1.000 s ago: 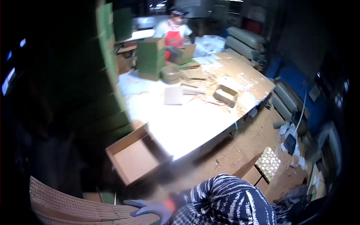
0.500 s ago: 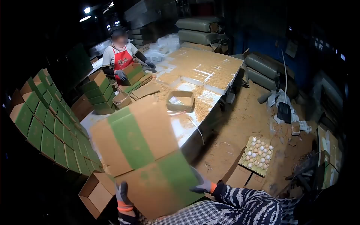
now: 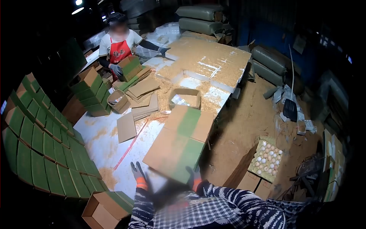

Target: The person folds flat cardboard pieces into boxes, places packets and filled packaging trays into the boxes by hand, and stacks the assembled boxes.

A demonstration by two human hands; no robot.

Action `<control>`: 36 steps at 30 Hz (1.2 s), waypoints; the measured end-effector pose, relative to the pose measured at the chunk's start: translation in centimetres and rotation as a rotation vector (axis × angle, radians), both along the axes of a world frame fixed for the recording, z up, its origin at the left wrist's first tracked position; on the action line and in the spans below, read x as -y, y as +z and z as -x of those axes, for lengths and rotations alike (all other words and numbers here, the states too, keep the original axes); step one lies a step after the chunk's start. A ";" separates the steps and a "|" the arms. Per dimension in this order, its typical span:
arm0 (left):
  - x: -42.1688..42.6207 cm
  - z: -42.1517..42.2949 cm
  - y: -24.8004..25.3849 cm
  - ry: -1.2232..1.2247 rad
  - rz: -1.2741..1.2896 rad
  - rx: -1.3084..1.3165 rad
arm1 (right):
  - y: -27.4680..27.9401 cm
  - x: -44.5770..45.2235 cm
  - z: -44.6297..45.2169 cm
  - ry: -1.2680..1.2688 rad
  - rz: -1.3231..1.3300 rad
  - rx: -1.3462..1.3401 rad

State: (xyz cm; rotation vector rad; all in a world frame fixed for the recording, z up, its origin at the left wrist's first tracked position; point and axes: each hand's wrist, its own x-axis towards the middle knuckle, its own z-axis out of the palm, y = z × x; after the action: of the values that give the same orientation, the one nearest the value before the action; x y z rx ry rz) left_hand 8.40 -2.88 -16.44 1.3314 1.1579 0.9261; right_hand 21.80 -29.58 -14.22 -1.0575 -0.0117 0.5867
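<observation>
A flattened cardboard box [image 3: 171, 150], brown with a green band, lies or rests at a slant over the white table's near right part. My right hand [image 3: 194, 176], in a grey glove with an orange cuff, is at its near right corner, thumb over the board and fingers along the edge. My left hand [image 3: 138, 172], gloved the same way, is off the box's near left side, fingers apart and holding nothing. Just beyond the box stands a small open carton [image 3: 185, 98] with papers or packets inside.
Stacked green cartons [image 3: 42, 152] line the left side. An open carton [image 3: 103, 210] sits at lower left. Flat cardboard pieces [image 3: 143, 105] lie on the table [image 3: 103, 143]. Across it stands a co-worker [image 3: 120, 47] in a red apron. An egg tray [image 3: 265, 161] is at right.
The flattened box has moved right and down toward the table. My left hand has come off it; my right hand remains at its corner. The co-worker's arm reaches further out along the table.
</observation>
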 end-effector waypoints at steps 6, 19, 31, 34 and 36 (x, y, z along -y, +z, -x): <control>1.2 -2.4 -3.4 -0.438 0.303 0.118 | -1.5 -6.7 -4.8 0.316 0.332 0.162; -2.5 -19.2 -6.6 -0.336 0.066 -0.225 | 12.4 -9.2 -24.9 0.754 0.881 1.015; -6.6 -28.1 6.9 -0.438 -0.718 -0.931 | 7.8 -13.6 -30.8 0.967 0.617 1.819; -5.1 -28.7 6.5 -0.365 -0.749 -0.973 | 8.7 -13.0 -32.7 1.086 0.509 1.729; -5.2 -29.1 9.0 -0.436 -0.563 -1.012 | 7.8 -13.1 -35.1 1.050 0.377 1.522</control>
State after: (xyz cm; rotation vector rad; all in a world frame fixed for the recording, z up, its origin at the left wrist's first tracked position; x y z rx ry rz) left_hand 37.49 2.28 -7.43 2.5531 1.2620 0.1997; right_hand 56.92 -16.45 -6.37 -1.6195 -1.9352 0.5607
